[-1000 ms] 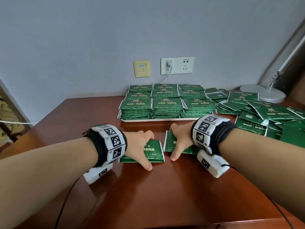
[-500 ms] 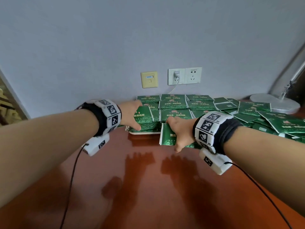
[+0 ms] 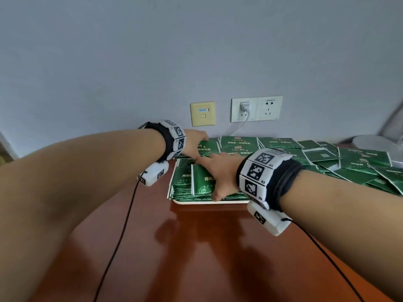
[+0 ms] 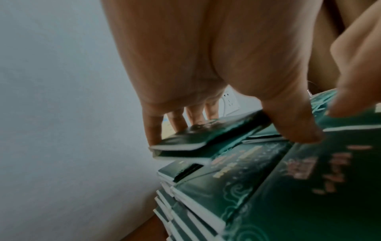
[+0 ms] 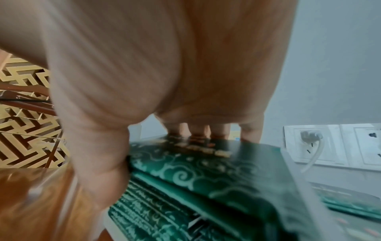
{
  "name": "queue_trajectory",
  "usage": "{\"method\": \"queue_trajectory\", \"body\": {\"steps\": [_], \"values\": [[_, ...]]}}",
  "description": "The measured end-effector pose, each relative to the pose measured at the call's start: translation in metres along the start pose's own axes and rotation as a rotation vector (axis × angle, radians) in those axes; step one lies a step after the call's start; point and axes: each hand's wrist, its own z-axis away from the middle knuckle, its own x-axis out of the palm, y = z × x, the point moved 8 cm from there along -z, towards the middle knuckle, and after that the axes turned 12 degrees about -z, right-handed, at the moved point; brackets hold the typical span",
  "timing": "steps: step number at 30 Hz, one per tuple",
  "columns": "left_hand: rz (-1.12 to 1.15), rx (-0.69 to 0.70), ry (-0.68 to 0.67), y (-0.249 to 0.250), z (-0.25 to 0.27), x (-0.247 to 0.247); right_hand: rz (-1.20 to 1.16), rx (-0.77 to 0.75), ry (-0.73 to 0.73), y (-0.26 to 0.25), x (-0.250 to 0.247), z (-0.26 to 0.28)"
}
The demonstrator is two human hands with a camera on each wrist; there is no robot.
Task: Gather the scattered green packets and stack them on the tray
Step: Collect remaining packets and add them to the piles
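fingers point(image 5: 198, 130) on the right hand point(image 3: 220, 173) are reaching over the far edge of a packet point(image 5: 206, 166), thumb down against its near side, so it's gripped flat from above and sitting right on top of the near stack point(image 3: 185, 186). that stack is on the tray point(image 3: 196, 202), whose white lip shows just below the thumb.

a bit further out, the left hand point(image 3: 194, 144) has its own packet point(image 4: 206, 138): four fingers point(image 4: 152, 127) curled over the far edge, thumb point(image 4: 294, 124) on the near side. this one is tilted and not quite down yet, hovering just above the back stack point(image 3: 209, 147) under the fingertips. can't tell if any corner is already touching.

so i'd say the step in hand is placing, both packets at once, one per stack. next move looks like squaring each packet to the pile under it, then opening the fingers without dragging the top ones sideways. they look slick, so a nudge could fan a pile.

off past the right wrist there's still a big loose pile point(image 3: 353, 166) on the table point(image 3: 218, 258), so plenty left to gather.
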Motion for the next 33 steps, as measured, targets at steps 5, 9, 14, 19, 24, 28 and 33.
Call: {"method": "queue_trajectory", "body": {"steps": [5,9,14,19,24,28,33], "values": [[-0.006,0.032,-0.037,-0.006,-0.022,0.014,-0.060,0.015,0.043,0.000,-0.004,-0.023],[0.013,0.051,0.019,-0.012,-0.019,0.016,-0.041,0.008,0.055,-0.002,0.001,-0.033],[0.090,-0.044,0.014,-0.045,0.003,0.031,-0.031,0.016,0.080,-0.007,0.007,-0.042],[0.162,-0.123,0.026,-0.075,0.026,0.041,-0.073,0.004,0.125,-0.016,0.007,-0.051],[0.168,-0.159,0.019,-0.085,0.037,0.046,-0.045,0.030,0.125,-0.016,0.008,-0.060],[0.207,-0.160,0.039,-0.080,0.044,0.037,-0.031,0.043,0.148,-0.011,0.008,-0.055],[0.178,-0.097,0.093,-0.047,0.054,0.008,-0.031,0.073,0.166,0.006,-0.001,-0.027]]}}
